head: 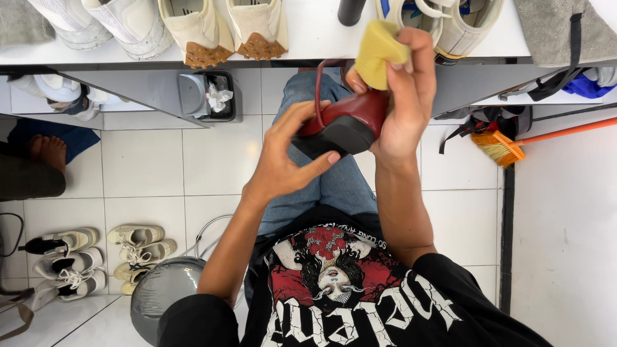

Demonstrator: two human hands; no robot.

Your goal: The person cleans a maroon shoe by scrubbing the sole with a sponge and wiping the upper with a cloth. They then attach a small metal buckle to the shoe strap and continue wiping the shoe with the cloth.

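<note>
That dark red shoe (350, 119) is up in the air over the person's lap, just below the front edge of the white counter (315, 38), not resting on anything. The left hand (289, 154) props it from below at the black heel block, fingers spread and only loosely curled — more a cradle than a clamp. The right hand (402, 96) wraps the other side of the shoe and pinches a folded yellow cloth (378, 51) against its upper with thumb and fingertips.

Looks like a stiff, smooth-skinned shoe, probably fairly light but a bit slick, so the solid heel and the sole edge seem the safest places to grab. The thin strap looping off the top looks floppy — wouldn't hold it there. Long axis runs roughly heel-near, toe-away, heel end tipped toward the camera; the toe is hidden behind the right hand.
</note>
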